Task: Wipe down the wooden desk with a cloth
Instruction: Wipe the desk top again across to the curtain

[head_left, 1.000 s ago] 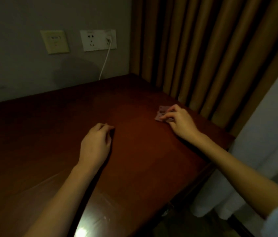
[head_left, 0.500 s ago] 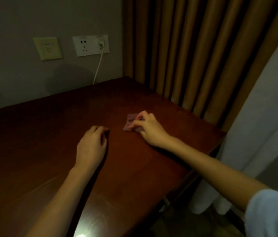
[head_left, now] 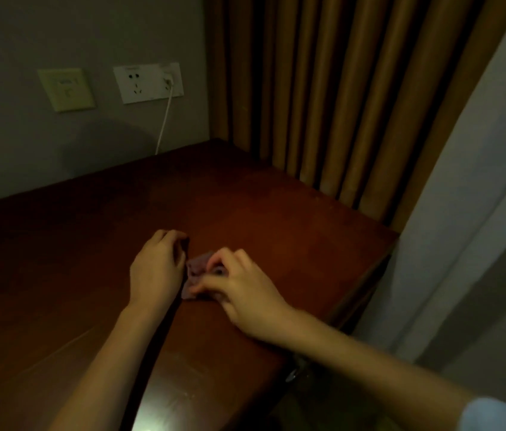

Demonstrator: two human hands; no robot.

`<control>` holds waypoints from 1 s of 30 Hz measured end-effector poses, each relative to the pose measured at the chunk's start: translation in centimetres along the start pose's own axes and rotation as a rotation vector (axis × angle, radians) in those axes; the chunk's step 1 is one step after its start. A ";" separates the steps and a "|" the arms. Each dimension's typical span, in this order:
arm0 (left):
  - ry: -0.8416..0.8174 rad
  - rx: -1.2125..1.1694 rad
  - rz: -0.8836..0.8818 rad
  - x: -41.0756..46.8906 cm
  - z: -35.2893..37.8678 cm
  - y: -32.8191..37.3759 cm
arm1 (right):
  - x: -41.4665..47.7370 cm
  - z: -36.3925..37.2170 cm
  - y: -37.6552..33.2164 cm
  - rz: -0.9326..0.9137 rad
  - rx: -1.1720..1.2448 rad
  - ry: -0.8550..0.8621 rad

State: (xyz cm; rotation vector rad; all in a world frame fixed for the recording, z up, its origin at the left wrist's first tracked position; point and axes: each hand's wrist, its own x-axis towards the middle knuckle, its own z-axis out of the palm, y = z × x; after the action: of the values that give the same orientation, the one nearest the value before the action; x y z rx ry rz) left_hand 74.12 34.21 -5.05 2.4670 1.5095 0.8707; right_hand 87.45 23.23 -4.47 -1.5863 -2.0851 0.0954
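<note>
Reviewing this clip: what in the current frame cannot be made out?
All in the head view:
cloth: mostly covered by the right hand pinching it; dim blur hides its full shape.
left hand: fingertips curl out of sight; contact with the cloth is unclear.
desk: left and near parts cut off by frame edges.
cable: lower end hidden behind the desk's back edge.

place: home or hotel-like room | cues: wooden desk (head_left: 245, 206), wall sockets (head_left: 147, 82), tan curtains (head_left: 323, 88)
</note>
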 end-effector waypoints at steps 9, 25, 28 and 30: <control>0.010 -0.022 -0.004 -0.3 -0.2 0.3 | -4.3 -5.8 11.3 0.461 -0.171 0.224; -0.018 -0.013 0.008 -0.6 -0.5 0.3 | -4.0 -5.6 12.3 0.454 -0.195 0.268; -0.012 0.025 0.029 -0.4 -0.3 0.4 | -8.4 -7.0 12.7 0.570 -0.252 0.378; -0.008 0.042 0.038 -0.4 -0.1 0.5 | -9.8 -5.6 9.0 0.486 -0.263 0.361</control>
State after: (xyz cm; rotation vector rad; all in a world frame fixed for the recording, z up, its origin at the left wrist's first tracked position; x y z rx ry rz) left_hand 74.32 33.62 -4.92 2.5337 1.4974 0.8432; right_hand 99.60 15.71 -6.26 -2.0649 -1.4540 -0.2883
